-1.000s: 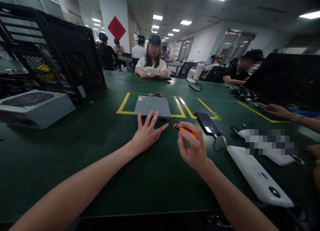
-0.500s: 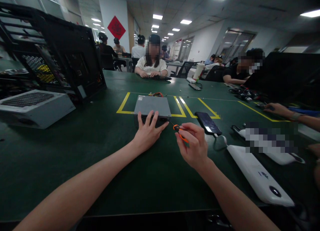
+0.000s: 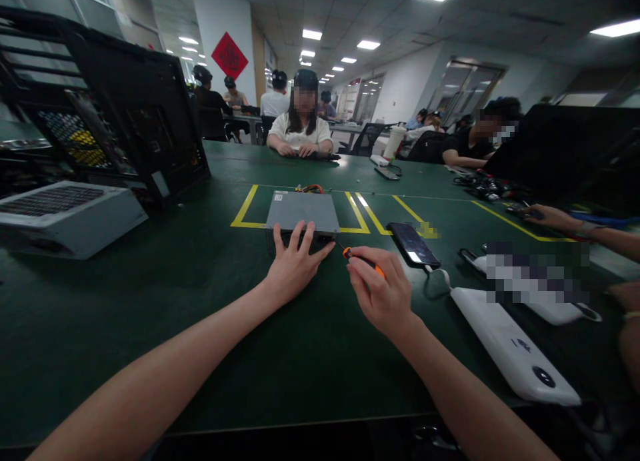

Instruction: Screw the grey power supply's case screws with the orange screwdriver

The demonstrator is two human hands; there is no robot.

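A grey computer power supply lies on the green table in front of me, with coloured wires at its far side. My left hand is open and spread against its near face, fingertips at the top front edge and thumb toward the right corner. My right hand is closed around an orange and black screwdriver. The thin shaft points left to the power supply's near right corner. My left fingers and the shadow hide the tip, so I cannot tell what it touches.
A black computer case and another grey power supply stand at the left. On the right lie a phone, a cabled white device and a co-worker's hand. Yellow tape marks the table; a person sits opposite.
The screwdriver's orange handle has turned within my right fingers and now slants down to the right. My left hand and the power supply keep their places; the view has shifted slightly.
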